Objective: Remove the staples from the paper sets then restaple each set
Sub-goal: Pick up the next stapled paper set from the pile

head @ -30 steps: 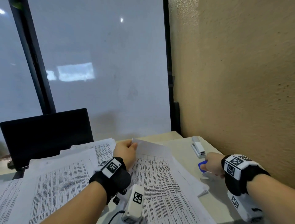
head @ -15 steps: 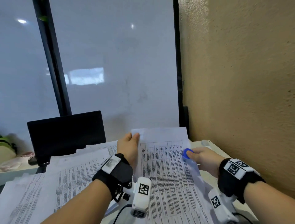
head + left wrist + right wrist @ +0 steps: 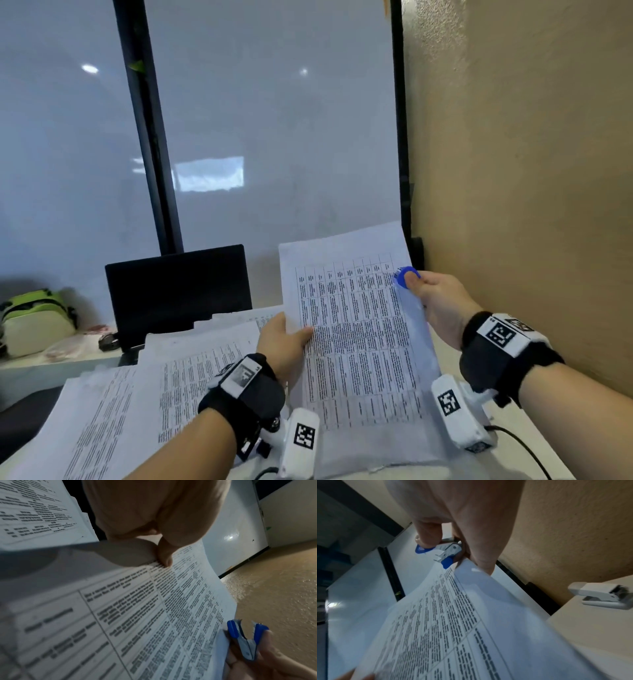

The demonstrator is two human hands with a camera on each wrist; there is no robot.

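A printed paper set with a table of text is raised off the desk, tilted up toward the window. My left hand pinches its left edge, thumb on the front. My right hand holds a blue staple remover at the set's upper right edge, and its fingers also lie behind the paper there. In the right wrist view the staple remover has its metal claws at the paper's corner. The claws of the staple remover stand apart. No staple can be made out.
More printed paper sets lie spread on the desk at the left. A white stapler sits on the desk by the tan wall at the right. A black laptop screen stands behind the papers, a green and white bag far left.
Both hands have lifted the paper set up off the desk and tilted it upright. My right hand brought the staple remover from the desk to the set's upper right edge.
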